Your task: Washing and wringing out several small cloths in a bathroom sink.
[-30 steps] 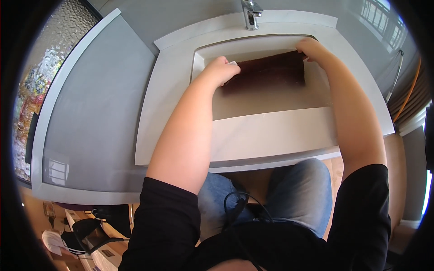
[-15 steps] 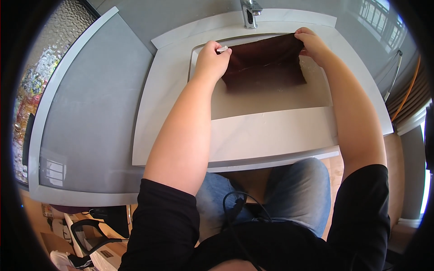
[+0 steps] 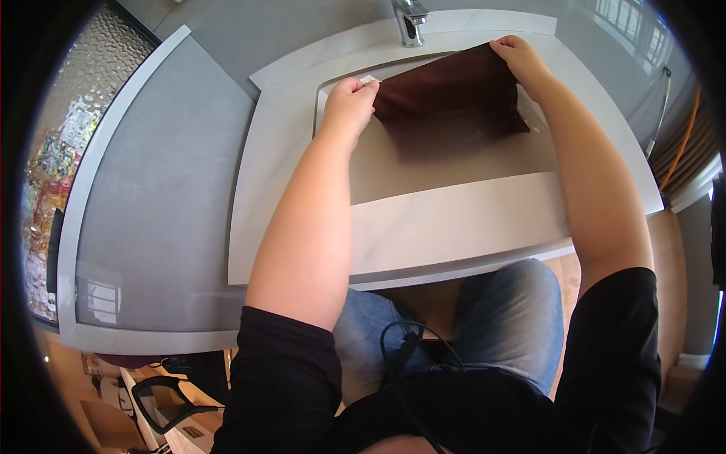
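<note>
A dark brown-red cloth is stretched between my two hands over a white basin. My left hand is closed on its left upper corner, where a small white tag shows by the fingers. The right upper corner is pinched in my right hand, held higher than the left one. Below, the cloth's lower part hangs in cloudy water in the basin, and its lower edge looks blurred there.
A chrome faucet stands behind the basin on the white countertop. To the left is a grey panel with a pale frame. An orange cable hangs at the right. A black chair is at the lower left.
My right hand has risen, lifting the cloth's right corner, so its top edge now slopes upward to the right and more of it shows. The left hand has lowered slightly.
</note>
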Action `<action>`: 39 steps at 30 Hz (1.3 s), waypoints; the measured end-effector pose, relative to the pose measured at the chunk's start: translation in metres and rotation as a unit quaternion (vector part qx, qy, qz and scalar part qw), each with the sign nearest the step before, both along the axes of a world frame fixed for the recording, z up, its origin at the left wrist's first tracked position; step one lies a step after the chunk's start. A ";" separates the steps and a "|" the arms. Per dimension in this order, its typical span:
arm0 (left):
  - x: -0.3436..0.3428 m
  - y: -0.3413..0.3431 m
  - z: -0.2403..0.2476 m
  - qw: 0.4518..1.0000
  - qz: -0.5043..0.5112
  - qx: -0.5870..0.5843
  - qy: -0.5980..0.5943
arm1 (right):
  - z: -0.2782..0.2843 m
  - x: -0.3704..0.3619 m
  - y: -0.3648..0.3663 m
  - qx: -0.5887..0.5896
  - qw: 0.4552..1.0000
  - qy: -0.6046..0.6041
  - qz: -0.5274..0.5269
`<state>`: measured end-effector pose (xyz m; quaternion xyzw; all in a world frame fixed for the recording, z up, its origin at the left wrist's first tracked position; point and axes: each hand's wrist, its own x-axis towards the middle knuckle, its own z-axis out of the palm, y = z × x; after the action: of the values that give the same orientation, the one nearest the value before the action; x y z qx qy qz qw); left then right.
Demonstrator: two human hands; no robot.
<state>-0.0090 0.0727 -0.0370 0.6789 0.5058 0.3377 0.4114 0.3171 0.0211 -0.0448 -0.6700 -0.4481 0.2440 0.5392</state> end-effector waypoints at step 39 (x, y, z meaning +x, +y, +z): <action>0.003 -0.010 0.020 0.971 0.038 -0.050 -0.233 | 0.037 -0.065 -0.019 0.005 0.970 0.242 0.027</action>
<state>-0.0061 0.0623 -0.0174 0.5409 0.4373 0.4762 0.5380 0.2521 0.0024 -0.0082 -0.5759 -0.3232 0.4115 0.6282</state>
